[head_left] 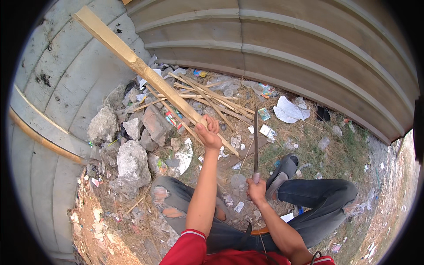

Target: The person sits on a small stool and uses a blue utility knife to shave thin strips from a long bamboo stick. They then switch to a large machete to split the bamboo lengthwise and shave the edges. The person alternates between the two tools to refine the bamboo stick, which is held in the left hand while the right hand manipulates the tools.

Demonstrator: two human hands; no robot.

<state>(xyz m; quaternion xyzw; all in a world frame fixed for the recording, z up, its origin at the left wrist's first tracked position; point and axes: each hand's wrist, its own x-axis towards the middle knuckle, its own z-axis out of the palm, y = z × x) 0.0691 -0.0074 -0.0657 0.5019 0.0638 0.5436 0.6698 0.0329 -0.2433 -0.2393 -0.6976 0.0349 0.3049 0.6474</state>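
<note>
My left hand (208, 133) is closed around the lower part of a long pale wooden strip (170, 93). The strip slants up to the far left, broader at its far end and narrower toward my hand. Its lower tip comes down near a flat board (243, 157) on the ground. In my right hand (256, 191) I grip a machete (255, 145) by its handle, the long dark blade pointing up and away from me. The blade stands apart from the strip, to its right.
Several thin wooden sticks (207, 95) lie piled ahead. Rocks (132, 159) are heaped at left. Corrugated metal sheets (287, 39) wall off the far side, with pale panels (66, 79) at left. Litter and dry grass cover the ground around my bent legs (318, 194).
</note>
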